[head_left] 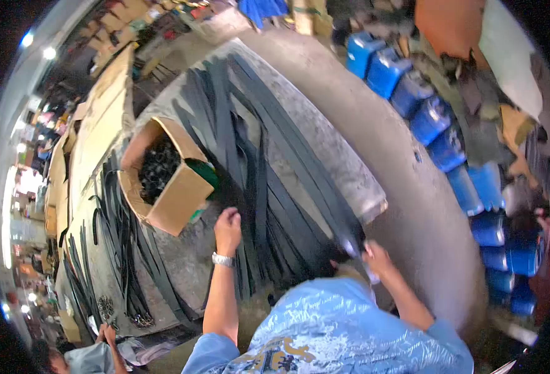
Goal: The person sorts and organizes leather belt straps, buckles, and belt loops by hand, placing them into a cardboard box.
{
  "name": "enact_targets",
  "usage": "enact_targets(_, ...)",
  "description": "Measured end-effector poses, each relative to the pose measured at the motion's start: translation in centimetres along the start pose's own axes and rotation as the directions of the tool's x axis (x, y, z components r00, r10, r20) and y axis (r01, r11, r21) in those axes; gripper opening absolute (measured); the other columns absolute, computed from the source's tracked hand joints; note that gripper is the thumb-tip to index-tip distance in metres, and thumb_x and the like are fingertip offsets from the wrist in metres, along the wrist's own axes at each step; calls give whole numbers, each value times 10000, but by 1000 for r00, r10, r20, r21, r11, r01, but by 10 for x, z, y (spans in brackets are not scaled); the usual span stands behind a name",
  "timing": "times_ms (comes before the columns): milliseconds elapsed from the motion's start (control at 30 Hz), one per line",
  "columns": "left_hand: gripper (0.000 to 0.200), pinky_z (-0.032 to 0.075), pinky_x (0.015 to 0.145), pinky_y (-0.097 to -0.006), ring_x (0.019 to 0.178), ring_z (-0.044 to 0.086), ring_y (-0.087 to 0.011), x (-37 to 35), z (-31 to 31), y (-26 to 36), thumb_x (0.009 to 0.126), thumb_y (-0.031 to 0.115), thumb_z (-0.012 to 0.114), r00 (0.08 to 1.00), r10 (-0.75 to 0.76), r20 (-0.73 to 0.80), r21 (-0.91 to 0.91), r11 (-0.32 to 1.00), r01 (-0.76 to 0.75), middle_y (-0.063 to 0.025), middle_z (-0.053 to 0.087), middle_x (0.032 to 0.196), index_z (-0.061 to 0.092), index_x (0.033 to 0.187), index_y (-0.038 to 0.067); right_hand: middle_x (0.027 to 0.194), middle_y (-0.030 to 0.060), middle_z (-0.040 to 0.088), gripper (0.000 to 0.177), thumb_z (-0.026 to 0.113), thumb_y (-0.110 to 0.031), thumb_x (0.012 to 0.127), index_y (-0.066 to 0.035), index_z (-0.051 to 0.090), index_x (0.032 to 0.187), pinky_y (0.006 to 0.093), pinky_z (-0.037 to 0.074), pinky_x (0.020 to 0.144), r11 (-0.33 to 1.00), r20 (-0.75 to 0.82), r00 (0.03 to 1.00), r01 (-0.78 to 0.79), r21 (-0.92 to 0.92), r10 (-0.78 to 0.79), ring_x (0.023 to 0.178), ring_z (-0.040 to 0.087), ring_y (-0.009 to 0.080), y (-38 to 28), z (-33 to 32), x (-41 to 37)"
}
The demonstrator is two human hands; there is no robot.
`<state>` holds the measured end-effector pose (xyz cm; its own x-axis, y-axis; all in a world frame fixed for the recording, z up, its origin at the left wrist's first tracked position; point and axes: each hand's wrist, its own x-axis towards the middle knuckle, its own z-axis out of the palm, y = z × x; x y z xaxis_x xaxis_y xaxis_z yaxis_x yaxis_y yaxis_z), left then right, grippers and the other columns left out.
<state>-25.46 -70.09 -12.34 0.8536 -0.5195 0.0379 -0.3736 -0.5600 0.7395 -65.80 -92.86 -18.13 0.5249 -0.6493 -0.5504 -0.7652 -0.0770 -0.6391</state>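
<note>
My left hand (227,229), with a watch on its wrist, is closed above the table beside the cardboard box (181,198). Whatever its curled fingers hold, if anything, is hidden. The box contains a heap of small, shiny black pieces (160,168). Long dark flat straps (293,146) run along the table and lie across one another. At their near right end, my right hand (379,260) is closed. A blurred, pale, shiny thing (371,273) shows by its fingers, too smeared to name.
The straps lie on a grey table (325,134), whose corner is near my right hand. More thin black straps (125,249) lie to the left. Another person's hands (107,333) are at the lower left. Blue jerrycans (429,121) line the floor at right.
</note>
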Motion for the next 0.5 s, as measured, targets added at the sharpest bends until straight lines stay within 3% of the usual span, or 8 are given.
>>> enact_targets(33, 286, 514, 839, -346, 933, 678, -253, -1, 0, 9, 894, 166, 630, 1000, 5, 8, 7, 1000, -5, -168, 700, 1045, 652, 1125, 0, 1156, 220, 634, 330, 634, -206, 872, -43, 589, 1155, 448, 477, 903, 989, -85, 987, 138, 51, -133, 1101, 603, 389, -6, 7, 17)
enact_targets(67, 284, 509, 843, -338, 929, 670, -239, 1, 1, 14, 899, 159, 629, 999, 27, 29, -8, 1000, -26, -158, 700, 1043, 651, 1133, 0, 1221, 218, 614, 396, 620, -218, 879, -42, 574, 1231, 432, 464, 958, 932, -200, 911, 359, -48, -361, 1141, 590, 380, 4, 22, 43)
enact_targets(100, 282, 504, 847, -330, 924, 662, -226, -4, 1, 15, 903, 153, 627, 998, 38, 57, -23, 999, -37, -149, 701, 1041, 650, 1140, 1, 1237, 193, 620, 433, 622, -230, 876, -61, 563, 1271, 421, 459, 976, 973, -66, 971, 230, -28, -231, 1150, 589, 369, -49, -1, 35)
enact_targets(133, 275, 510, 828, -323, 912, 667, -206, -8, 3, 13, 899, 132, 629, 997, 10, 83, -20, 1000, -8, -139, 702, 1032, 649, 1138, -1, 1177, 200, 639, 397, 624, -222, 870, -59, 572, 1228, 432, 478, 918, 967, -154, 961, 243, 72, -230, 1105, 608, 367, -60, 2, 41)
enact_targets(167, 268, 515, 809, -317, 900, 671, -186, -8, 7, 15, 895, 112, 630, 996, -3, 92, -21, 1000, 5, -129, 702, 1023, 648, 1136, -3, 1109, 198, 662, 377, 638, -209, 869, -63, 570, 1210, 438, 485, 874, 974, -169, 962, 222, 37, -213, 1054, 627, 367, -70, 1, 48)
enact_targets(267, 290, 515, 802, -314, 908, 673, -182, -21, 7, 33, 911, 138, 622, 987, -39, 154, 4, 999, 39, -130, 703, 1026, 638, 1165, -2, 1063, 202, 669, 397, 682, -199, 853, -77, 570, 1215, 397, 494, 868, 987, -95, 988, 128, 99, -119, 1014, 651, 311, -84, -5, 58)
enact_targets(500, 300, 517, 789, -304, 882, 677, -174, -43, 12, 30, 904, 131, 641, 978, -79, 194, 66, 996, 68, -121, 707, 998, 636, 1177, 6, 1061, 190, 686, 360, 679, -194, 856, -74, 597, 1186, 413, 497, 869, 983, -135, 981, 152, 101, -138, 1015, 653, 341, -81, -1, 60)
